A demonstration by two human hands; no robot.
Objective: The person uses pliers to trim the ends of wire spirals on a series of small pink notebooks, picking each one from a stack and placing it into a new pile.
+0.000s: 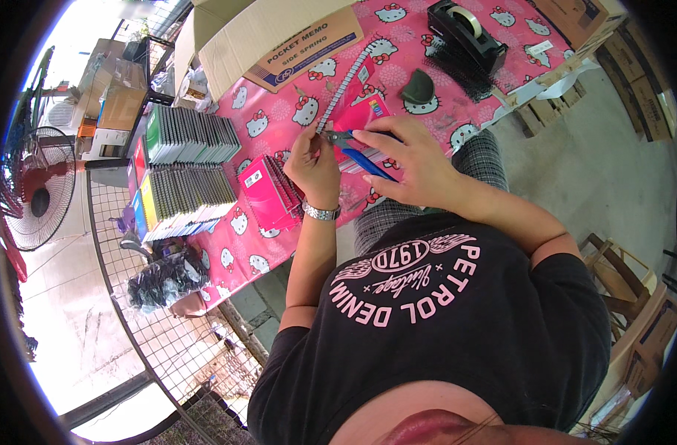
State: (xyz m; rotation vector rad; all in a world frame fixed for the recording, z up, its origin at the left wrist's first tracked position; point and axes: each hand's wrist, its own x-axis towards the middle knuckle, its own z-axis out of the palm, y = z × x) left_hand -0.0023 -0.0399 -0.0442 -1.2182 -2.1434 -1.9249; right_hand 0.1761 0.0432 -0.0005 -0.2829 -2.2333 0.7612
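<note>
A pink spiral notebook [363, 112] lies at the table's near edge, with its pale wire coil [344, 90] running up and away along its left side. The fingers of my left hand [314, 169] pinch the near end of that coil. My right hand [421, 157] is closed around blue-handled cutting pliers [369, 164]. Their metal jaws are at the coil's near end, right beside my left fingertips. Whether the jaws touch the wire is too small to tell. Part of the notebook is hidden under the pliers and my right hand.
Several pink notebooks [267, 194] are piled left of my left wrist. Beyond them stand rows of spiral notebooks [192, 135]. An open cardboard box [279, 41] is at the back, a black tape dispenser [468, 37] at the far right, and a dark green piece [418, 87] nearer.
</note>
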